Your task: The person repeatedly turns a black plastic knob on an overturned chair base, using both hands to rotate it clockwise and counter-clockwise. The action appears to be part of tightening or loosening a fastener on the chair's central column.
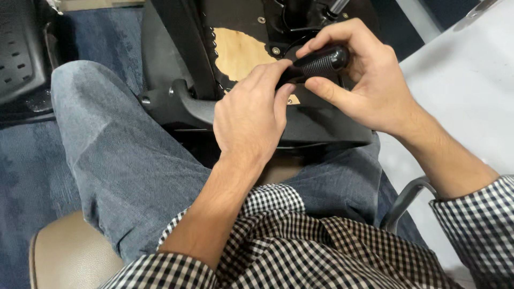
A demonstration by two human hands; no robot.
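Black ribbed handle (320, 62) sits at about one o'clock from the middle of my view, lying nearly level with its glossy rounded end toward three o'clock. I see the right hand (369, 85) closed around that end, fingers curled over the top and thumb pressed along the underside. The left hand (251, 118) comes in from six o'clock, and its thumb and fingertips pinch the narrower end of the handle toward nine o'clock, so both hands grasp the same piece. Behind them, at twelve o'clock, the upturned underside of a black chair seat (300, 21) shows a pale plywood patch (241, 53) with screws around it; the seat base rests against my knees. A black armrest bracket (187, 104) juts out at nine o'clock from the left hand. Blue jeans (123, 160) fill the lower left, a checked shirt (289, 241) the bottom, and a white tabletop (471, 96) lies at three o'clock.
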